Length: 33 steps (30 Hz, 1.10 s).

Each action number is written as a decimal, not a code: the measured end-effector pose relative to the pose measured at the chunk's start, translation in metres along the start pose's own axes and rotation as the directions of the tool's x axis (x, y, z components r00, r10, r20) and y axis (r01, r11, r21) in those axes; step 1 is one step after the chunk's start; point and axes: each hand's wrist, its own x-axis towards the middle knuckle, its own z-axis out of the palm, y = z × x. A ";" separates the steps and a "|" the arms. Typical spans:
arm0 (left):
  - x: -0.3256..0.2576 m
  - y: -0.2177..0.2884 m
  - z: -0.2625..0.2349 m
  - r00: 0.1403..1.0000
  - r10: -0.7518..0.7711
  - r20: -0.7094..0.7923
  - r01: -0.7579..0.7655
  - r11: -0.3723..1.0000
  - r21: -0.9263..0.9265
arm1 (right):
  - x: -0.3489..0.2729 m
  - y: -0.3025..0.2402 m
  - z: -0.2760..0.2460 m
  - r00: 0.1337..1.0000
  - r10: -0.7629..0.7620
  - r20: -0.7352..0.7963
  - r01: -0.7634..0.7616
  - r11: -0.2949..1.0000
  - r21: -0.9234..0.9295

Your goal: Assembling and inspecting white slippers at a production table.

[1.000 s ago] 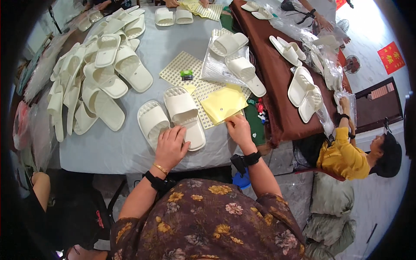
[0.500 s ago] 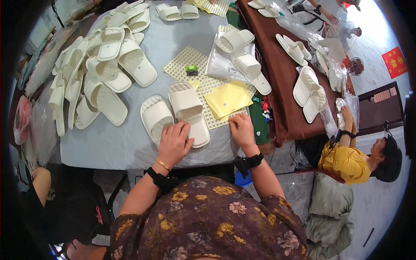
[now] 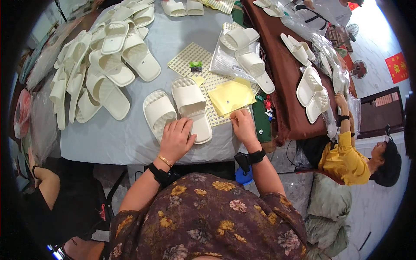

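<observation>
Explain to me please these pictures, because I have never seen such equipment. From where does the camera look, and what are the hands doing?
There is no machine here: the hands are a person's own. The camera sits on that person's head and looks down; its wide lens bends straight edges.

On the grey table, the left hand rests over the near part of two white slippers. The right hand is at the near edge of a yellow paper; I cannot tell whether the fingers pinch it. Neither hand lifts anything.

Under the paper lie printed sheets. To the left is a heap of slippers. Farther right, a person in a yellow shirt sits by a brown-covered table.
</observation>
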 end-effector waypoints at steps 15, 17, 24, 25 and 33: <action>0.006 -0.001 -0.005 1.000 0.015 -0.015 -0.015 0.999 0.032 | 0.012 -0.022 0.019 1.000 0.023 -0.019 -0.021 0.995 0.101; 0.002 -0.003 -0.006 1.000 -0.001 -0.008 0.001 0.998 0.059 | 0.011 -0.025 0.023 0.996 -0.050 -0.079 0.051 0.999 0.017; -0.005 -0.001 0.004 0.999 -0.007 -0.037 0.009 0.998 0.060 | 0.005 -0.016 0.020 1.000 -0.020 0.018 0.021 0.999 -0.040; -0.004 -0.001 0.004 1.000 -0.016 -0.001 0.016 1.000 0.002 | 0.006 -0.016 0.019 0.999 -0.016 0.030 0.017 0.999 -0.038; -0.006 -0.003 0.005 0.992 0.038 -0.121 -0.036 0.999 0.018 | 0.009 -0.016 0.020 0.998 0.012 0.057 -0.013 1.000 0.021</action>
